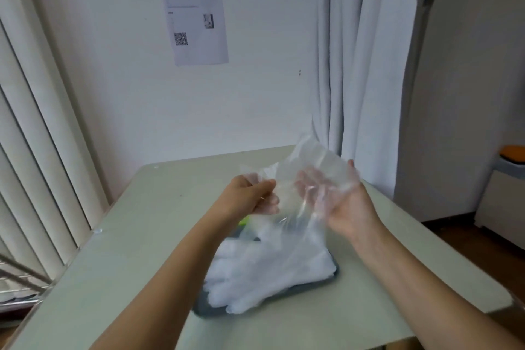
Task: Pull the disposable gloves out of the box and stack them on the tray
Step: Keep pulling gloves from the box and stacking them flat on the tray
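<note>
Glove [312,162] pinched in L hand [250,196], seemingly draped over R hand [344,205].

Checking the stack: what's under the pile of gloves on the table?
A dark tray: only parts of its rim show beneath the pile of gloves. Its floor is covered, so anything else under there can't be seen.

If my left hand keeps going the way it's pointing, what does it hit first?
Most likely your right hand, just across the clear glove that the left hand pinches, though depth is uncertain.
</note>
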`<act>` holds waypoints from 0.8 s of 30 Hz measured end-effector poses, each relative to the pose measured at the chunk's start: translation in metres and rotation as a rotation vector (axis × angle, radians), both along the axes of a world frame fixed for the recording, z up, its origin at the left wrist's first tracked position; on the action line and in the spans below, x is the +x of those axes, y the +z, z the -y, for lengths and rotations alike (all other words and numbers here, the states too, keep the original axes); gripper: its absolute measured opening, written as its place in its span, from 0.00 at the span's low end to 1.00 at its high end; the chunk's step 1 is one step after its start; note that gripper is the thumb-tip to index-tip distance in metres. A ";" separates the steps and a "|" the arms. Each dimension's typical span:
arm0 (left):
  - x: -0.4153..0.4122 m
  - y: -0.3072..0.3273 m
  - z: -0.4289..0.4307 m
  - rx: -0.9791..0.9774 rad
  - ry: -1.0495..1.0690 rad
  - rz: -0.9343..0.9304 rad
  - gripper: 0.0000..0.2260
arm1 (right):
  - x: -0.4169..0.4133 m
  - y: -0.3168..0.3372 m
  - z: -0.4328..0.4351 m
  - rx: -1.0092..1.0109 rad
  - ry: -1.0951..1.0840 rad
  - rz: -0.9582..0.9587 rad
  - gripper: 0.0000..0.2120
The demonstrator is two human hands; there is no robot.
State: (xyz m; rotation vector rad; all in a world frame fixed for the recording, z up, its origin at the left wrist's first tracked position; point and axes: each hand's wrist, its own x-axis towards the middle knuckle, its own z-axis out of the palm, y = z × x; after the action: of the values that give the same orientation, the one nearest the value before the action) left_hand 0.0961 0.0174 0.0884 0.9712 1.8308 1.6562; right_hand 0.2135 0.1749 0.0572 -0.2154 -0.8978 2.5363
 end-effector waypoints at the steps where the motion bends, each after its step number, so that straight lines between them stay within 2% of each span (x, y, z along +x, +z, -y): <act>1: -0.002 0.002 0.008 -0.050 -0.032 -0.047 0.09 | 0.004 0.001 -0.003 0.036 0.007 0.051 0.36; 2: -0.005 0.005 0.016 -0.107 -0.064 -0.092 0.08 | 0.007 0.002 -0.005 0.089 0.014 0.108 0.37; 4: -0.014 0.007 0.031 -0.213 -0.129 -0.145 0.10 | 0.011 0.001 -0.009 0.194 0.023 0.209 0.33; 7: -0.027 0.005 0.044 -0.255 -0.217 -0.010 0.13 | 0.011 -0.001 -0.003 0.403 0.116 0.328 0.32; 9: -0.034 0.004 0.048 -0.258 -0.266 0.024 0.14 | 0.009 -0.004 0.007 0.546 0.185 0.398 0.27; 11: -0.039 0.006 0.051 -0.256 -0.361 0.037 0.11 | 0.006 -0.008 0.020 0.683 0.216 0.445 0.22; 13: -0.047 0.007 0.053 -0.249 -0.444 0.071 0.05 | 0.001 -0.013 0.029 0.781 0.219 0.453 0.23; 15: -0.055 0.010 0.056 -0.268 -0.473 0.064 0.06 | -0.004 -0.015 0.036 0.808 0.181 0.427 0.23; 18: -0.060 0.017 0.057 -0.340 -0.449 0.005 0.11 | -0.007 -0.013 0.043 0.780 0.111 0.346 0.07; 19: -0.061 0.019 0.055 -0.381 -0.415 -0.027 0.11 | -0.006 -0.010 0.045 0.806 0.071 0.350 0.04; 24: -0.073 -0.001 0.032 -0.555 -0.293 -0.193 0.13 | -0.006 -0.015 0.039 0.983 -0.117 0.486 0.11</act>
State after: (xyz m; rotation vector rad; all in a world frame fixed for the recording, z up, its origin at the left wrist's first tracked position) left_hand 0.0232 -0.0144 0.0876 1.0987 1.9972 0.8358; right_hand 0.2071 0.1355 0.0421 -0.5420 -2.0996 1.6760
